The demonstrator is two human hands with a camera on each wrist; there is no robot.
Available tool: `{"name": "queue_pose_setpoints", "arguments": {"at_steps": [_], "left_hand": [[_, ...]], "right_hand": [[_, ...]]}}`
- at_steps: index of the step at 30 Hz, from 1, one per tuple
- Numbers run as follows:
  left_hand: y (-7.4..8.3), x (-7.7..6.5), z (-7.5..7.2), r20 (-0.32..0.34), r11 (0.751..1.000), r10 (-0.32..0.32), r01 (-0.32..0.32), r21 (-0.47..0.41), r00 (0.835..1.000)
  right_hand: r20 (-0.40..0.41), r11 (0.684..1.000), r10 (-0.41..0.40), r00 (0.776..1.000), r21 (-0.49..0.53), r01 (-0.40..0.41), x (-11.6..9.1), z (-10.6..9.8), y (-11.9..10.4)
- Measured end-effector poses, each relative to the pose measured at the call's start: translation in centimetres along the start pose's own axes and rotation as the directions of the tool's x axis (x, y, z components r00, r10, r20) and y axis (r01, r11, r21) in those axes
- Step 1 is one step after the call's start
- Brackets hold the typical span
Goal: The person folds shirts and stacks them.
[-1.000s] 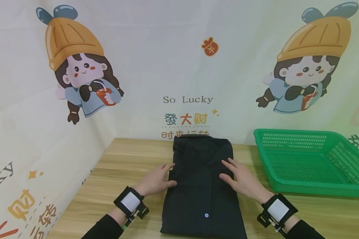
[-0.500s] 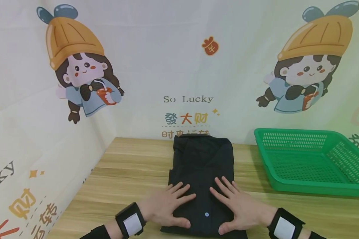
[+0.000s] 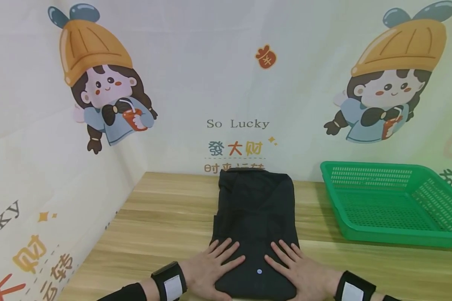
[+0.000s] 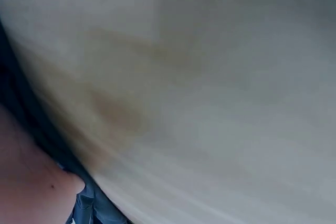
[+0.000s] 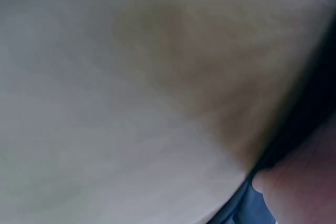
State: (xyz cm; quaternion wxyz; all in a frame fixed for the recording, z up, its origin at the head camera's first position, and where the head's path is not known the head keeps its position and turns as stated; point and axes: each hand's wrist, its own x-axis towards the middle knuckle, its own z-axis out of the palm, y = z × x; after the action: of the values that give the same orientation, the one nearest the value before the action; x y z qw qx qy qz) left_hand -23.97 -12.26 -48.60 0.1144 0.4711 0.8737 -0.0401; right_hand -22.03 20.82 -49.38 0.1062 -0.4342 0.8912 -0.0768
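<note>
A folded black button shirt (image 3: 256,217) lies on the wooden table in the head view, collar toward the wall, with one pale button near its front end. My left hand (image 3: 212,269) rests on its front left part, fingers straight and spread, thumb by the near edge. Mirroring it, my right hand (image 3: 299,269) lies on the front right part with spread fingers; its thumb is partly cut off by the frame's bottom. Both wrist views are blurred: dark cloth (image 4: 31,114) shows beside the left hand (image 4: 31,182), and part of the right hand (image 5: 304,187) shows in the other.
To the right of the shirt stands a green plastic basket (image 3: 333,209) with perforated walls. The wooden table (image 3: 165,209) ends at a printed wall cloth (image 3: 233,83) behind and on the left.
Both hands have moved from the shirt's upper sides down toward its front end, fingers now spread flat on it. The front corners of the shirt look drawn in. The basket has stayed put.
</note>
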Motion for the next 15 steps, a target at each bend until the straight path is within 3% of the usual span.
{"name": "queue_pose_setpoints", "arguments": {"at_steps": [5,10,15], "left_hand": [[0.3,0.3,0.0,0.004,0.999,-0.018,0.018,-0.027,1.000],[1.3,0.1,-0.4,0.052,0.990,-0.060,0.066,-0.123,0.997],[1.2,-0.4,-0.2,0.063,0.976,-0.033,0.046,-0.212,0.997]], "right_hand": [[0.003,0.999,0.037,0.999,0.024,-0.037,-0.1,0.4,-0.1],[-0.098,0.996,-0.039,0.994,-0.083,0.031,-0.5,1.5,-0.2],[-0.087,0.998,-0.048,0.995,-0.042,0.045,-0.6,1.5,-0.5]]}}
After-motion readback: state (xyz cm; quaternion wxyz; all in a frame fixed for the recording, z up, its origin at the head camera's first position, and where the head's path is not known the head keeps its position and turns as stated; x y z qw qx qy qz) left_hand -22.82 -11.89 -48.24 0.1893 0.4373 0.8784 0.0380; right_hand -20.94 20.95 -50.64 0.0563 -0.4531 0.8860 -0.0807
